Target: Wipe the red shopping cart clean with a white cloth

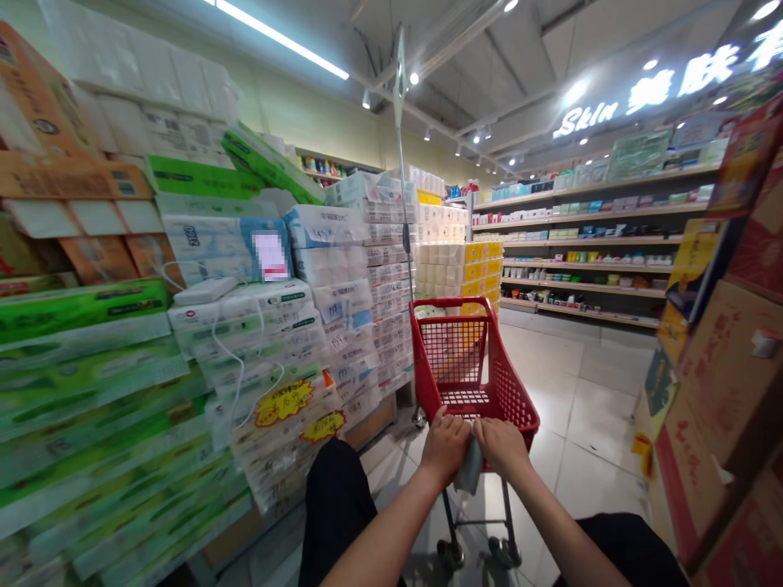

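A small red shopping cart (512, 391) with a plastic grid basket stands in front of me, its tall thin pole (404, 171) rising at the left. My left hand (449, 447) is closed at the cart's near rim, fingers curled over it. Right beside it, my right hand (502, 447) is closed too, with bent fingertips at the same rim. A grey cloth (469, 469) hangs down between the two hands, bunched at the top where both pinch it. The fingers cover part of the rim. Few details show inside the basket.
Tall stacks of packaged tissue (333, 277) line the left side, with a white power bank (205, 290) and cable on one stack. Cardboard boxes (727, 367) rise at the right. Shelves of goods (575, 240) run behind the tiled floor (587, 399). My knees frame the cart.
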The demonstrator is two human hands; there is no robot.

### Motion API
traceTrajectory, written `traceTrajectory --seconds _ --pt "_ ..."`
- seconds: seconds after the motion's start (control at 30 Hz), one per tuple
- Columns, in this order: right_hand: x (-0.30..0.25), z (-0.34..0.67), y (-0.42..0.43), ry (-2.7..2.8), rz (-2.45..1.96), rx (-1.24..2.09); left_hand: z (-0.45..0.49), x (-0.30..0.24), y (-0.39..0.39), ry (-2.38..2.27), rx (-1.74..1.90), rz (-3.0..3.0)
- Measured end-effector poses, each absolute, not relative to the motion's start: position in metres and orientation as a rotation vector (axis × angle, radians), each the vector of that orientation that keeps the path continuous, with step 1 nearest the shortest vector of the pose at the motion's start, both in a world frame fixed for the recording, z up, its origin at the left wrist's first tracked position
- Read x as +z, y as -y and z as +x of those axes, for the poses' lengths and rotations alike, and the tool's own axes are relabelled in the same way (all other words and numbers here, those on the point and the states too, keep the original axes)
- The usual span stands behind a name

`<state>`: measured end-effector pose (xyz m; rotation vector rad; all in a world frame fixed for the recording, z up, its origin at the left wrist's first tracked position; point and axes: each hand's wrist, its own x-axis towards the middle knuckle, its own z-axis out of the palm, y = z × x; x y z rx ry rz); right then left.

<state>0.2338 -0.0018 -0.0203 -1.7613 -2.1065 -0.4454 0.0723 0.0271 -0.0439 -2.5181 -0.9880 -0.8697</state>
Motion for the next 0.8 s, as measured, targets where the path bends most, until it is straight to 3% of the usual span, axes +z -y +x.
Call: traceTrajectory --seconds 0.4,0.67,0.8 --pt "-0.027 0.247 0.014 1.991 -1.603 -0.459 0.015 -0.005 -0.062 0.436 -0.597 -2.8" --pt "-0.027 0.243 0.013 1.986 -1.601 -0.465 0.014 0.013 -0.092 1.053 -0.759 -2.677" --pt "-0.028 0.242 0.017 1.968 -1.636 -0.485 0.03 0.012 -0.078 1.138 -0.864 -2.652"
